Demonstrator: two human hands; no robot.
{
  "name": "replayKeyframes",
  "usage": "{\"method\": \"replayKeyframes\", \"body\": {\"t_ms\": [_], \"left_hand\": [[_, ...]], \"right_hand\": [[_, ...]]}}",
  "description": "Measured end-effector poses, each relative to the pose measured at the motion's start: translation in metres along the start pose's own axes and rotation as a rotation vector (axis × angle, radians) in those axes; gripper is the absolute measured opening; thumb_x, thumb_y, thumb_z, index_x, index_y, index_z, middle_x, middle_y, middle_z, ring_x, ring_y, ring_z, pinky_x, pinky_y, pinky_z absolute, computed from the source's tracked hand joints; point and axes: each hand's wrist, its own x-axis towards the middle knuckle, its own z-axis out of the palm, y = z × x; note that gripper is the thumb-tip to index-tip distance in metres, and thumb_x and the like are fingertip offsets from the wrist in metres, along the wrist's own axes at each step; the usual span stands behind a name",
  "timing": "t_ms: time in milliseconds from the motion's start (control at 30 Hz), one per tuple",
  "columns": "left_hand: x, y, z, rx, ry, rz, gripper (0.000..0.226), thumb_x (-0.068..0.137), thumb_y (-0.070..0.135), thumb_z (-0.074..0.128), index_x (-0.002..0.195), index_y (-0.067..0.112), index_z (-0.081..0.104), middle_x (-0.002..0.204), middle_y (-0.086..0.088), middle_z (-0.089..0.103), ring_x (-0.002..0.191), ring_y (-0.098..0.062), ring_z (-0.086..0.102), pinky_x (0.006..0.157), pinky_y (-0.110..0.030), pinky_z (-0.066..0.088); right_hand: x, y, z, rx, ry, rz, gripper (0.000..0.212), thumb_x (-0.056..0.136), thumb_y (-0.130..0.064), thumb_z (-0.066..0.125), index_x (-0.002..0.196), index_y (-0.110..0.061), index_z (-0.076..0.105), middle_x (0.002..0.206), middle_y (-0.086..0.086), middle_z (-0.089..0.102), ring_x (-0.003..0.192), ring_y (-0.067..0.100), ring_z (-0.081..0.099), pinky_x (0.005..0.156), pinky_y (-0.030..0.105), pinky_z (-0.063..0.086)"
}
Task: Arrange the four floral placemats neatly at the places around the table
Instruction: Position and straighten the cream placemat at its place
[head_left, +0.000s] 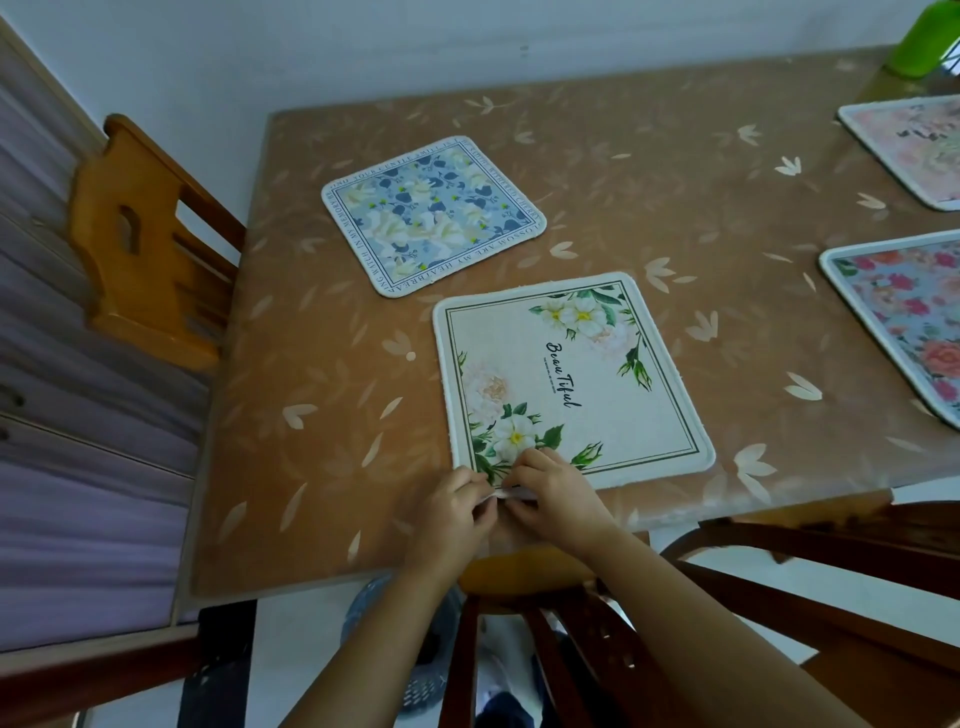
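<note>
A cream placemat (571, 379) printed with white flowers and the word "Beautiful" lies on the brown table (675, 218) near its front edge. My left hand (454, 512) and my right hand (553, 493) both pinch its near left corner, side by side. Behind it a blue floral placemat (434, 215) lies flat, turned at an angle. At the right edge a pink placemat (911, 148) and a rose-patterned placemat (906, 317) lie partly out of view.
A light wooden chair (150, 244) stands at the table's left end. Dark wooden chairs (779, 587) stand in front of me at the near edge. A green bottle (922, 39) sits at the far right corner. A wall runs behind the table.
</note>
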Motion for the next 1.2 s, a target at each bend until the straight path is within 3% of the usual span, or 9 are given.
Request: {"method": "replayKeyframes", "body": {"t_ms": [233, 367, 533, 767, 867, 967, 1033, 1200], "left_hand": [[0.011, 0.019, -0.003, 0.042, -0.015, 0.067, 0.005, 0.077, 0.003, 0.068, 0.081, 0.002, 0.066, 0.081, -0.009, 0.062, 0.073, -0.019, 0.058, 0.063, -0.029, 0.05], [0.016, 0.039, 0.006, 0.059, -0.065, 0.142, 0.015, 0.075, 0.004, 0.07, 0.089, 0.007, 0.067, 0.086, -0.005, 0.061, 0.082, -0.016, 0.057, 0.073, -0.02, 0.044], [0.029, 0.057, 0.02, 0.113, -0.071, 0.153, 0.026, 0.067, -0.008, 0.071, 0.091, 0.003, 0.067, 0.089, -0.01, 0.062, 0.087, -0.023, 0.058, 0.076, -0.027, 0.045], [0.057, 0.073, 0.039, 0.122, -0.055, 0.154, 0.015, 0.071, -0.003, 0.072, 0.083, 0.005, 0.068, 0.084, -0.009, 0.064, 0.082, -0.021, 0.059, 0.071, -0.027, 0.047], [0.065, 0.085, 0.049, 0.144, -0.086, 0.193, 0.009, 0.075, 0.003, 0.07, 0.083, 0.007, 0.068, 0.082, -0.006, 0.064, 0.077, -0.022, 0.06, 0.067, -0.029, 0.048], [0.071, 0.101, 0.061, 0.127, -0.087, 0.21, 0.008, 0.074, 0.003, 0.07, 0.081, 0.006, 0.069, 0.079, -0.006, 0.064, 0.075, -0.022, 0.06, 0.067, -0.027, 0.048], [0.076, 0.112, 0.07, 0.09, -0.094, 0.207, 0.007, 0.073, 0.001, 0.07, 0.08, 0.004, 0.069, 0.078, -0.008, 0.064, 0.074, -0.025, 0.06, 0.067, -0.035, 0.052], [0.082, 0.131, 0.086, 0.093, -0.098, 0.215, 0.006, 0.071, 0.001, 0.071, 0.075, 0.003, 0.067, 0.075, -0.01, 0.064, 0.071, -0.027, 0.06, 0.063, -0.035, 0.051]], "right_hand": [[-0.003, 0.01, -0.015, 0.066, -0.024, 0.068, 0.01, 0.076, -0.004, 0.058, 0.084, -0.003, 0.063, 0.09, 0.014, 0.062, 0.089, 0.029, 0.056, 0.074, 0.034, 0.046], [-0.018, 0.031, -0.041, 0.091, -0.022, 0.1, 0.01, 0.074, -0.001, 0.059, 0.083, -0.003, 0.063, 0.089, 0.013, 0.061, 0.087, 0.028, 0.056, 0.073, 0.032, 0.046], [-0.038, 0.061, -0.077, 0.107, -0.015, 0.138, 0.011, 0.073, 0.001, 0.059, 0.081, -0.005, 0.064, 0.087, 0.012, 0.061, 0.084, 0.025, 0.058, 0.07, 0.03, 0.048], [-0.061, 0.109, -0.121, 0.106, 0.009, 0.261, 0.012, 0.075, 0.002, 0.062, 0.083, -0.005, 0.067, 0.091, 0.012, 0.063, 0.085, 0.024, 0.061, 0.074, 0.021, 0.044], [-0.069, 0.124, -0.136, 0.093, 0.019, 0.36, 0.009, 0.078, -0.002, 0.063, 0.083, -0.006, 0.068, 0.094, 0.01, 0.064, 0.081, 0.018, 0.057, 0.068, 0.012, 0.035], [-0.075, 0.129, -0.143, 0.117, 0.06, 0.407, 0.008, 0.079, -0.008, 0.063, 0.086, -0.009, 0.068, 0.091, 0.006, 0.062, 0.079, 0.017, 0.056, 0.064, 0.012, 0.031], [-0.076, 0.125, -0.141, 0.116, 0.061, 0.375, 0.012, 0.079, -0.015, 0.065, 0.091, -0.012, 0.067, 0.091, 0.0, 0.057, 0.085, 0.016, 0.056, 0.067, 0.011, 0.032], [-0.074, 0.116, -0.12, -0.067, 0.049, 0.287, 0.019, 0.078, -0.019, 0.065, 0.096, -0.011, 0.064, 0.101, 0.007, 0.058, 0.097, 0.022, 0.051, 0.079, 0.028, 0.037]]}}
